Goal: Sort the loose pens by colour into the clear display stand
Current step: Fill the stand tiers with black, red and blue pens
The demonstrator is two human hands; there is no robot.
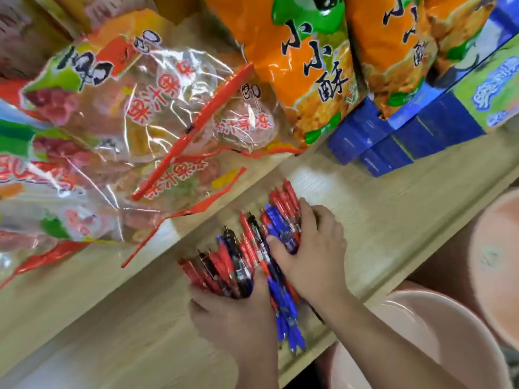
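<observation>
I read the pens (pixel 247 248), red, blue and black, as heaped on the wooden shelf (pixel 112 318) below the snack bags (pixel 309 66), the left hand (pixel 238 313) fingers curled round one bundle, the right hand (pixel 311 248) fingers clasping another.

this looks like a small shop: a pale wood-grain shelf (pixel 393 214) is stocked with orange printed snack bags (pixel 306 60) at the top, clear crinkly bags of jelly cups (pixel 134 108) at upper left, stacked blue cardboard boxes (pixel 415 136) at right, and pink plastic basins (pixel 438 332) at lower right.
</observation>
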